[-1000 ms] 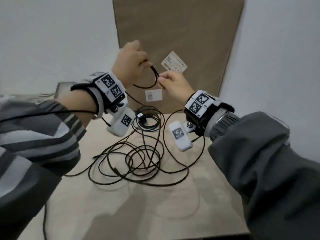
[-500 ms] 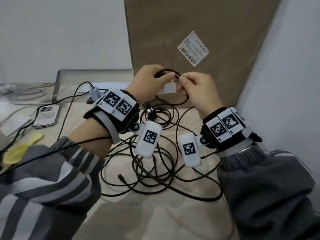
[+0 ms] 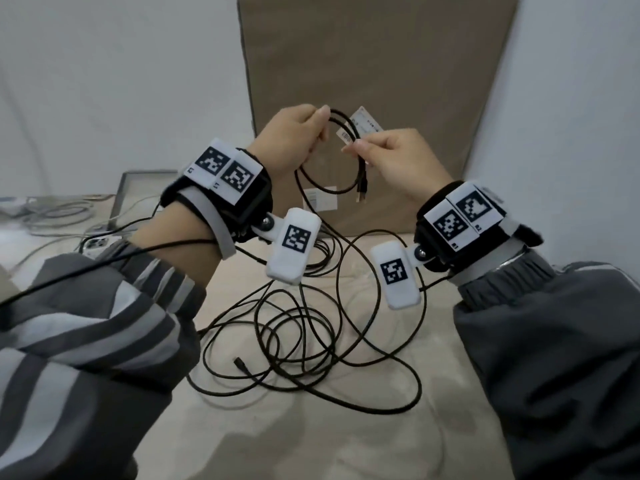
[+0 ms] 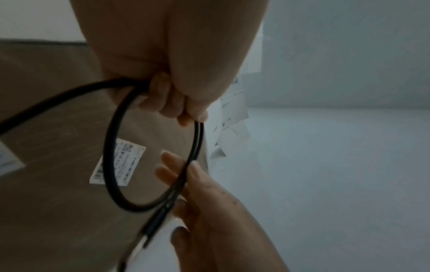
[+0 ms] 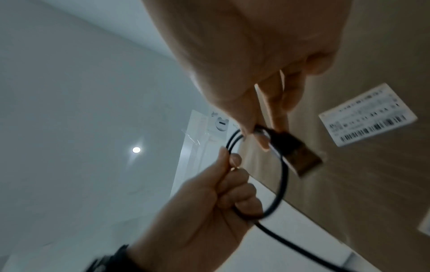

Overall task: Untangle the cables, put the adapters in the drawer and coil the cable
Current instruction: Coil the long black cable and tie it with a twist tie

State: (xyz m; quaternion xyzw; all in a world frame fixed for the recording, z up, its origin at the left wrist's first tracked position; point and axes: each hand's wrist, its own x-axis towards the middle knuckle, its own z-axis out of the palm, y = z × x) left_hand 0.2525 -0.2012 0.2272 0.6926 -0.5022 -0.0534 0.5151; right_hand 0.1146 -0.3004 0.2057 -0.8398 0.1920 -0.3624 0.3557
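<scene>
A thin black cable [image 3: 346, 188] forms a small loop in the air between my hands. My left hand [image 3: 298, 140] grips the top of the loop in curled fingers, seen close in the left wrist view [image 4: 172, 103]. My right hand [image 3: 388, 157] pinches the loop's right side just above the USB plug [image 3: 362, 194], which hangs down. In the right wrist view the plug [image 5: 295, 152] sits just below my right fingertips [image 5: 263, 139]. The rest of the cable lies in a loose tangle [image 3: 298, 341] on the beige surface, with a small connector end [image 3: 239, 362] lying free.
A tall brown cardboard box [image 3: 381, 64] with white labels stands against the wall behind my hands. At the far left lie grey cables [image 3: 52, 213], a phone [image 3: 97, 242] and a metal-framed tray [image 3: 138, 188]. A white wall closes the right side.
Both hands have risen and moved apart, opening the pinched cable into a wider loop with the USB plug now hanging below my right hand. The head view has shifted.
</scene>
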